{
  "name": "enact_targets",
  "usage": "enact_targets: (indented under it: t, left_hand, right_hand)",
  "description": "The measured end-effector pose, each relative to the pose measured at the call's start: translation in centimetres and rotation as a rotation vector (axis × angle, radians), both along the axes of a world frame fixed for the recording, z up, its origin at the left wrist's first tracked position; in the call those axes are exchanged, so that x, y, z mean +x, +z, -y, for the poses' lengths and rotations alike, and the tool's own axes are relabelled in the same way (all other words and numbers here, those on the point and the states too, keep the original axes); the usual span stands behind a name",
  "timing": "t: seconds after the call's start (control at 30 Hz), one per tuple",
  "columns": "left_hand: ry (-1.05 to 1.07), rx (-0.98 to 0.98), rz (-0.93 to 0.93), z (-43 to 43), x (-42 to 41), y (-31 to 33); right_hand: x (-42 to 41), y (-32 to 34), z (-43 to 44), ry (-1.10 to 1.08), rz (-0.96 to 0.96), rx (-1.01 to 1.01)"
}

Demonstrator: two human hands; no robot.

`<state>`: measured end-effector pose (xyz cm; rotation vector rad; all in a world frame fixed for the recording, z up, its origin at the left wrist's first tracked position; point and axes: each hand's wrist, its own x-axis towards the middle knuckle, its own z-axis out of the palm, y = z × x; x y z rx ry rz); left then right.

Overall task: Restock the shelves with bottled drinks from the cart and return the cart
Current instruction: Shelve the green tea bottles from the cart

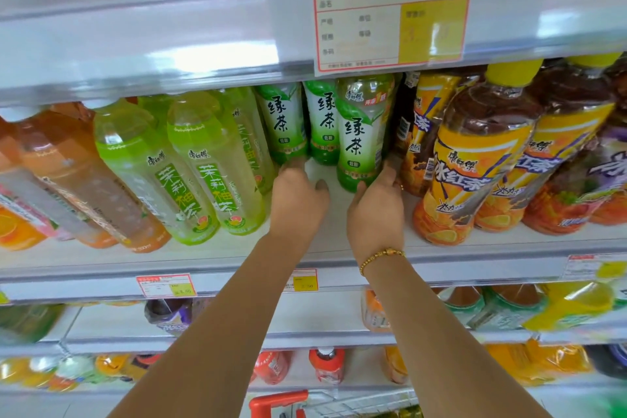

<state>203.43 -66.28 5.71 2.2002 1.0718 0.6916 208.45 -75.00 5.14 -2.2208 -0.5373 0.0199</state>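
A green tea bottle (362,132) is grasped at its base by the right hand (375,214); the left hand (298,197), fingers loose, touches another bottle (283,124).

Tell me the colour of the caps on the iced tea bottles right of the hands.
Yellow caps, clearest in the head view, on the iced tea bottles.
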Motion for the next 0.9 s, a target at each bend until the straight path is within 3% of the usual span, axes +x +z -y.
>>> enact_targets:
  t: [0.1, 0.17, 0.27, 0.57, 0.77, 0.83, 0.9]
  left_hand:
    - [-0.235, -0.181, 0.13, 0.5, 0.2, 0.5]
    - [-0.326, -0.225, 0.123, 0.3, 0.8, 0.6]
    - [-0.284, -0.28, 0.13, 0.1, 1.8, 0.6]
    - [-0.198, -0.327, 0.167, 2.0, 3.7, 0.4]
    - [-0.188, -0.315, 0.078, 2.6, 3.4, 1.0]
    - [-0.126, -0.175, 0.026, 3.7, 2.0, 1.3]
    - [-0.117, 0.014, 0.199, 6.6, -1.0, 1.8]
  right_hand:
    - [-0.6, 0.1, 0.6, 0.024, 0.04, -0.107]
    - [-2.0, -0.5, 1.8, 0.098, 0.189, -0.237]
    - [-3.6, -2.0, 4.6, 0.143, 0.464, -0.294]
    - [-3.2, -5.6, 10.4, 0.202, 0.603, -0.258]
    - [-3.3, -5.8, 10.4, 0.26, 0.501, -0.119]
    - [-3.8, -5.8, 11.5, 0.302, 0.397, 0.015]
    - [-4.4, -6.2, 13.9, 0.293, 0.309, 0.156]
